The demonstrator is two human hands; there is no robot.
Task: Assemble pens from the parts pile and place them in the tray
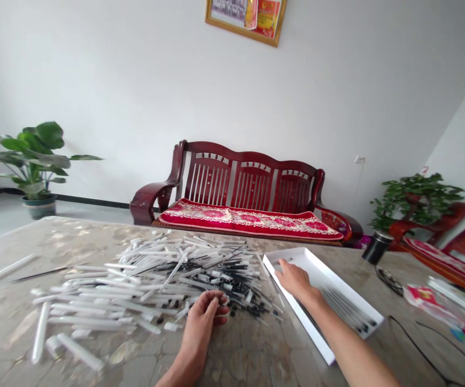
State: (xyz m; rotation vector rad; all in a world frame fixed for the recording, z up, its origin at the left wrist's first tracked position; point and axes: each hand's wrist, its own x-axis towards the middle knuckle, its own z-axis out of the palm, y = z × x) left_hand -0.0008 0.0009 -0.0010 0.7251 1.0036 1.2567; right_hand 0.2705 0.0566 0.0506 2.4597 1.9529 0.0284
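My left hand (pixel 206 316) is at the near edge of a heap, its fingers curled together; what they hold, if anything, is too small to make out. Around it lie thin black pieces (pixel 232 279) with dark ends, like pen refills or caps. White plastic tubes (pixel 95 295), like pen barrels, spread to the left. My right hand (pixel 295 278) reaches into a shallow white box (pixel 315 344), fingers bent down at its far left corner. A small dark tip shows by those fingers, but their grip is partly hidden. Several thin grey rods (pixel 347 309) with black ends lie side by side in the box.
The heap and box are on a brown patterned table (pixel 136 360). At right stand a black cylinder (pixel 377 247), a dark cable (pixel 421 344) and plastic packets (pixel 426 298). Beyond are a red wooden bench (pixel 252 183) and potted plants (pixel 39 156).
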